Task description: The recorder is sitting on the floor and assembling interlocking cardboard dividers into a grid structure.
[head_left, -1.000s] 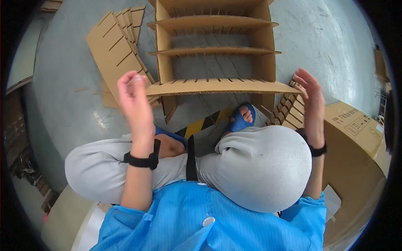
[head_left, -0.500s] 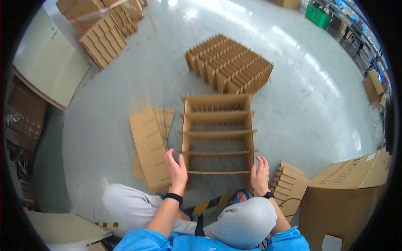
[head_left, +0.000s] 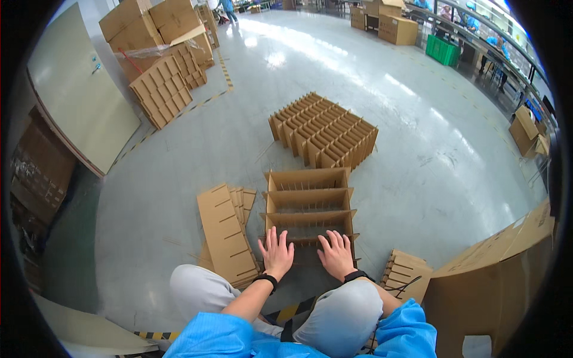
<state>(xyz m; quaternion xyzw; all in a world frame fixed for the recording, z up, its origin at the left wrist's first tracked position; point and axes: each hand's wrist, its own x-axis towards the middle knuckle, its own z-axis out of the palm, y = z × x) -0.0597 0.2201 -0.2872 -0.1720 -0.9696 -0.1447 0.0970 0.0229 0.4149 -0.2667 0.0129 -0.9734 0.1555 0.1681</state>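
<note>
I'm moving my left hand (head_left: pixel 278 258) and right hand (head_left: pixel 337 259) in from the sides of the cardboard frame (head_left: pixel 309 178), which is sitting on the floor (head_left: pixel 418 197). Both are spreading wide, gripping nothing, so now they're reaching toward its near board (head_left: pixel 305 242).

Spread hands (head_left: pixel 277 258) (head_left: pixel 338 260) at cardboard frame (head_left: pixel 308 197), slotted sheets (head_left: pixel 225 230) beside, grey floor (head_left: pixel 430 203)

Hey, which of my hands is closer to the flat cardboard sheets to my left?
Left. Your left hand is just right of the cardboard sheets; your right hand is farther right.
</note>
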